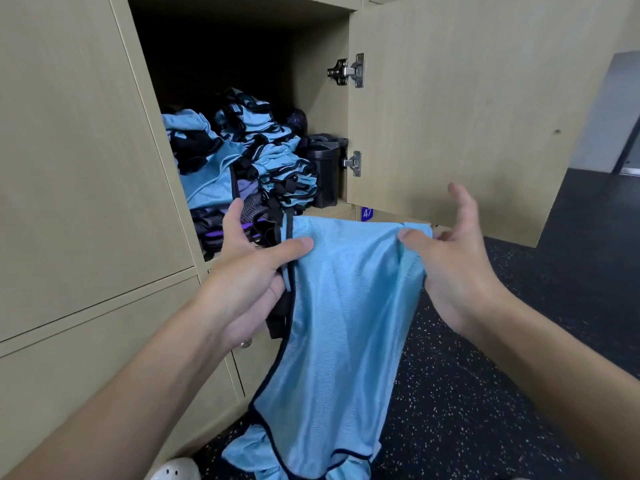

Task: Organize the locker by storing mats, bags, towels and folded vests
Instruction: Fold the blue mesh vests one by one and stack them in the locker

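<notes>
A: Light blue vest (pixel 346 323) held out in front of the open locker (pixel 320 81), just below its bottom edge, both hands on it.

B: Left grip (pixel 249 271) is clamped on the black-trimmed side edge, thumb on top, fingers under. Right grip (pixel 446 268) pinches the opposite top corner under the thumb, one finger sticking up free.

A: Why hold it so wide?

B: My read: the top edge is stretched between the two grips so the cloth hangs flat, ready for a fold.

A: So the vest's top edge runs from thumb to thumb?

B: Yes, and the rest hangs below both, down past the closed lockers under the open one. Whether it touches the speckled floor (pixel 485 410), I can't tell.

A: And inside the locker?

B: A heap of blue vests (pixel 270 161) on the left and middle, purple items (pixel 249 216) at the front lip, a black container (pixel 323 168) against the right wall.

A: Door (pixel 450 116) swung out to the locker's right.

B: This vest isn't folded yet, I'd say. That comes before it goes in.
</notes>
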Motion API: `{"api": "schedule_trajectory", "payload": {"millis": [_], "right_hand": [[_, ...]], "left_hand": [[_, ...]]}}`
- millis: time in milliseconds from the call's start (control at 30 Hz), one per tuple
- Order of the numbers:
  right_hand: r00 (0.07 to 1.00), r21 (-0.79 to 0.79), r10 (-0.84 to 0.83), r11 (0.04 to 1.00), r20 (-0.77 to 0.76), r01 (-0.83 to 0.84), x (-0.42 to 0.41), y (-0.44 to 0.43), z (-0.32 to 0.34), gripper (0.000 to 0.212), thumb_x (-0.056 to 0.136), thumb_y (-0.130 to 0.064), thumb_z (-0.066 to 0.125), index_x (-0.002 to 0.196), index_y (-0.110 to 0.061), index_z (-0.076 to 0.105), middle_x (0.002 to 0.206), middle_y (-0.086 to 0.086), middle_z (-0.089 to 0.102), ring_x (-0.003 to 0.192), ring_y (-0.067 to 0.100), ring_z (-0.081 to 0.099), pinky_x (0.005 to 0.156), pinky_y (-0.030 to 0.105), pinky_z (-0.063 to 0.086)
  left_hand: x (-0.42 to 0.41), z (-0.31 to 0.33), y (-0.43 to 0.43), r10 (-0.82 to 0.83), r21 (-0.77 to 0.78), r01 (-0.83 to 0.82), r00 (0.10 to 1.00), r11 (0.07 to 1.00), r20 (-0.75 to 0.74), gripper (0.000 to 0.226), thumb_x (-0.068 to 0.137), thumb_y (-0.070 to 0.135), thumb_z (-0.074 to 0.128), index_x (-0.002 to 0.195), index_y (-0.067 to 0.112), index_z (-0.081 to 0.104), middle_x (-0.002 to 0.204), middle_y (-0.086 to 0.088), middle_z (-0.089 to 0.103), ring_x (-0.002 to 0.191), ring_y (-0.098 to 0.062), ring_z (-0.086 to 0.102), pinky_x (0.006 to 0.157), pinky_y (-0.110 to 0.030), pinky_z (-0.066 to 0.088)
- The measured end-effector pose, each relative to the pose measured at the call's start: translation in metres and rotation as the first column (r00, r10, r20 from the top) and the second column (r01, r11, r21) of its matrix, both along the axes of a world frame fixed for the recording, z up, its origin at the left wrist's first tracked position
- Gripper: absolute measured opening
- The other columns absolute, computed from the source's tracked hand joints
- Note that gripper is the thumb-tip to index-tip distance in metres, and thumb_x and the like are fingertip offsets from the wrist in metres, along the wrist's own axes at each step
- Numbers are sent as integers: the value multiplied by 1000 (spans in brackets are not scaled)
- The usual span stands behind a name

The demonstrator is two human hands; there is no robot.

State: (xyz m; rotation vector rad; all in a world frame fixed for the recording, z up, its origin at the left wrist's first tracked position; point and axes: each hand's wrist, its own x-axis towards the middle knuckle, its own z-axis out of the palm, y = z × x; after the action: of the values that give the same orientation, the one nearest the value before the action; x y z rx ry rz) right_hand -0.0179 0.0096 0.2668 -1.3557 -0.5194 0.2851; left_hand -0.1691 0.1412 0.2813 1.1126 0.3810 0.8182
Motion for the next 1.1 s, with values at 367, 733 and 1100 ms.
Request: {"api": "schedule_trajectory", "payload": {"millis": [367, 733, 1100], "right_hand": [[996, -107, 86, 991, 38, -81, 7, -4, -3, 59, 83, -7, 76, 126, -40, 51, 91, 3, 51, 92, 27, 58, 92, 40, 49], [949, -207, -57, 970, 311, 126, 7, -8, -4, 25, 97, -10, 57, 80, -25, 68, 76, 3, 62, 63, 9, 47, 53, 15, 40], [794, -437, 61, 858, 605, 268, 13, -19, 5, 4, 89, -13, 68, 91, -13, 72, 78, 10, 69, 52, 13, 46, 46, 18, 37]], "left_hand": [[-3, -9, 13, 182, 146, -166, 977, 975, -109, 89, 81, -9, 73, 147, 34, 31, 88, 3, 77, 88, -17, 75, 79, -39, 60], [-3, -5, 10, -26, 44, 27, 999, 999, -26, 50, 93, -15, 49, 127, 19, 60, 101, -20, 73, 89, -27, 71, 81, -39, 61], [-9, -5, 19, 303, 378, -207, 929, 902, -213, 41, 77, -5, 79, 104, 22, 64, 86, -2, 75, 72, -14, 71, 66, -29, 57]]}}
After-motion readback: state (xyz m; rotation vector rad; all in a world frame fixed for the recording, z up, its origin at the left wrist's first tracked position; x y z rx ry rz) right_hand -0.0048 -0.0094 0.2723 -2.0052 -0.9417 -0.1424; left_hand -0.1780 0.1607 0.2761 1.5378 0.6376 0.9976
